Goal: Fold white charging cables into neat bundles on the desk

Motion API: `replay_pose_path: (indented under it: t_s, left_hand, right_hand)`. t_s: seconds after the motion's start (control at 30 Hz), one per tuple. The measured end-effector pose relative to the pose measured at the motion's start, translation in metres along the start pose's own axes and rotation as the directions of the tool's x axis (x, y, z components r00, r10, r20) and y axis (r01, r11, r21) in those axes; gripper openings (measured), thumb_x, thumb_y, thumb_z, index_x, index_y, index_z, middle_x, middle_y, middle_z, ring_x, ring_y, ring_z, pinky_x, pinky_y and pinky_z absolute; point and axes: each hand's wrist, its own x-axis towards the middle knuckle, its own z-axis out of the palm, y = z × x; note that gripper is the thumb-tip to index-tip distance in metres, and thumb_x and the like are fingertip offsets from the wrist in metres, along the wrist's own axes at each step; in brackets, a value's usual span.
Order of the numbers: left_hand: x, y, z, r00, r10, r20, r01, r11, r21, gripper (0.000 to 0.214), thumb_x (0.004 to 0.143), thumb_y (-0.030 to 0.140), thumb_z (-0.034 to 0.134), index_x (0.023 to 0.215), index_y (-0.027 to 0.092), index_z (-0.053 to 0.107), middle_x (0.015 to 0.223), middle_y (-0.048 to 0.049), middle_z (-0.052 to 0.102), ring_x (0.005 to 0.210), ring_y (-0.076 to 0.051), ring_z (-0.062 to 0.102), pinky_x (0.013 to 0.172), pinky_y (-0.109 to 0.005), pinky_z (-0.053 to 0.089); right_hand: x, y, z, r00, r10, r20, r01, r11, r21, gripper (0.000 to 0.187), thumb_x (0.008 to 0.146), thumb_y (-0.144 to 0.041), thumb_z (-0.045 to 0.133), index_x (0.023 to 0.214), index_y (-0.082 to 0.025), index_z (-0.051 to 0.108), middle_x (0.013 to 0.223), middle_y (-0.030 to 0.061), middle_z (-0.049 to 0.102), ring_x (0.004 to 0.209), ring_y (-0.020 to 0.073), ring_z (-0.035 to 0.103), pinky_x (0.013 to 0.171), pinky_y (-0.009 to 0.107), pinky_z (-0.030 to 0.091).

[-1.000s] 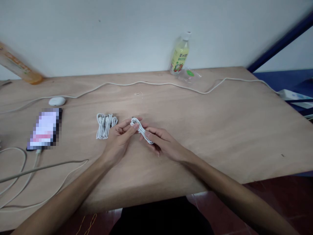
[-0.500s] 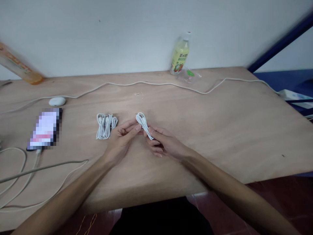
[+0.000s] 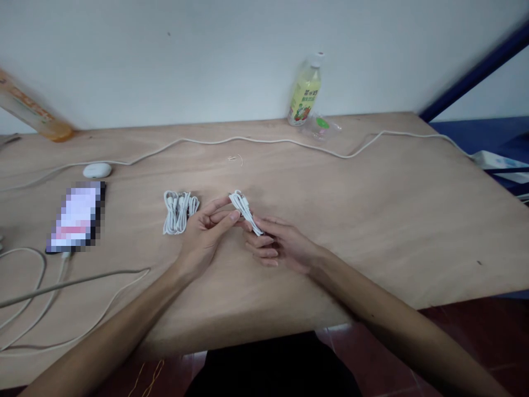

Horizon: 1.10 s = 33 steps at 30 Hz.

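1 coiled cable (image 3: 243, 208) | left fingers (image 3: 225, 223), right fingers (image 3: 264, 252) clamped on it | wooden table (image 3: 372, 220) | pale wall (image 3: 206, 66) | red floor (image 3: 475, 342)

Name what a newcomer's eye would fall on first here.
Probably the coiled white cable near the middle of the view, held in the right hand with the left hand right at it. Next might come the phone, its lit screen blurred into blocks, at the left of the table. The yellow bottle also stands out, at the table's back edge by the pale wall.
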Motion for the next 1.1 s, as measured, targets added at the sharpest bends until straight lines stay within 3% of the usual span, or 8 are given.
replay_pose_path:
  t_s: [0.23, 0.3, 0.37, 0.43, 0.5, 0.6, 0.73, 1.1]
  left_hand:
    - [0.001, 0.001, 0.0, 1.0, 0.025, 0.019, -0.026, 0.998, 0.058, 0.056, 0.074, 0.044, 0.102, 0.121, 0.02, 0.082, 0.09, -0.0047, 0.089, 0.094, -0.026, 0.086, 0.105, -0.041, 0.063]
    - [0.0, 0.001, 0.0, 0.999, 0.036, 0.014, -0.037, 0.997, 0.066, 0.055, 0.075, 0.041, 0.101, 0.121, 0.019, 0.083, 0.089, -0.0041, 0.089, 0.091, -0.024, 0.085, 0.102, -0.039, 0.063]
    - [0.0, 0.002, 0.0, 0.999, 0.038, 0.002, -0.038, 0.997, 0.06, 0.053, 0.076, 0.041, 0.101, 0.121, 0.02, 0.083, 0.09, -0.0042, 0.089, 0.088, -0.023, 0.085, 0.098, -0.038, 0.064]
    - [0.0, 0.003, -0.001, 0.999, 0.038, -0.012, -0.037, 0.998, 0.046, 0.051, 0.076, 0.041, 0.1, 0.12, 0.02, 0.083, 0.092, -0.0048, 0.089, 0.088, -0.023, 0.085, 0.096, -0.037, 0.065]
    - [0.0, 0.002, 0.0, 0.999, 0.038, -0.014, -0.038, 0.998, 0.043, 0.05, 0.077, 0.042, 0.1, 0.118, 0.019, 0.083, 0.094, -0.0063, 0.089, 0.088, -0.024, 0.086, 0.094, -0.038, 0.066]
    - [0.0, 0.002, 0.001, 0.999, 0.046, 0.002, -0.046, 0.997, 0.067, 0.05, 0.077, 0.043, 0.099, 0.117, 0.018, 0.084, 0.097, -0.0082, 0.09, 0.086, -0.026, 0.086, 0.09, -0.04, 0.069]
    - [-0.001, 0.003, 0.003, 0.999, 0.04, 0.022, -0.041, 0.998, 0.054, 0.05, 0.075, 0.043, 0.1, 0.116, 0.018, 0.084, 0.096, -0.0076, 0.09, 0.086, -0.027, 0.087, 0.089, -0.043, 0.071]
    - [-0.002, 0.001, 0.002, 0.999, 0.042, 0.012, -0.043, 0.999, 0.029, 0.05, 0.074, 0.04, 0.102, 0.115, 0.017, 0.082, 0.095, -0.0077, 0.09, 0.088, -0.03, 0.087, 0.09, -0.045, 0.073]
  right_hand:
    - [0.001, 0.002, -0.003, 1.0, 0.017, -0.004, -0.017, 0.999, -0.04, 0.03, 0.104, -0.05, 0.064, 0.095, -0.024, 0.054, 0.062, -0.0121, 0.032, 0.048, 0.0096, 0.022, 0.044, 0.02, 0.033]
    - [0.002, 0.006, -0.003, 0.999, -0.035, -0.041, 0.027, 0.985, -0.171, 0.034, 0.106, -0.056, 0.057, 0.097, -0.024, 0.056, 0.061, -0.0107, 0.037, 0.047, 0.0108, 0.028, 0.045, 0.023, 0.034]
    - [0.003, 0.01, -0.002, 0.973, -0.199, -0.114, 0.134, 0.897, -0.421, 0.039, 0.108, -0.06, 0.051, 0.097, -0.023, 0.06, 0.063, -0.0068, 0.048, 0.05, 0.0129, 0.038, 0.047, 0.025, 0.037]
    - [0.002, 0.012, -0.001, 0.855, -0.472, -0.215, 0.204, 0.688, -0.697, 0.031, 0.108, -0.05, 0.057, 0.094, -0.023, 0.062, 0.077, -0.0013, 0.06, 0.063, 0.0142, 0.051, 0.059, 0.027, 0.043]
    - [0.001, 0.012, 0.001, 0.73, -0.654, -0.199, 0.222, 0.503, -0.835, 0.018, 0.106, -0.04, 0.063, 0.1, -0.024, 0.065, 0.089, 0.0017, 0.067, 0.073, 0.0157, 0.057, 0.067, 0.029, 0.047]
    - [-0.001, 0.011, 0.002, 0.646, -0.754, -0.123, 0.249, 0.36, -0.899, 0.013, 0.105, -0.033, 0.064, 0.113, -0.026, 0.07, 0.102, 0.0047, 0.071, 0.078, 0.0174, 0.061, 0.07, 0.032, 0.052]
    - [-0.002, 0.012, 0.002, 0.634, -0.771, -0.059, 0.228, 0.26, -0.938, 0.015, 0.107, -0.029, 0.062, 0.112, -0.027, 0.076, 0.107, 0.006, 0.071, 0.073, 0.0162, 0.06, 0.071, 0.033, 0.055]
    - [0.0, 0.014, -0.001, 0.6, -0.799, -0.028, 0.244, 0.216, -0.945, 0.011, 0.105, -0.026, 0.067, 0.099, -0.026, 0.076, 0.098, 0.0037, 0.069, 0.069, 0.0152, 0.058, 0.071, 0.032, 0.055]
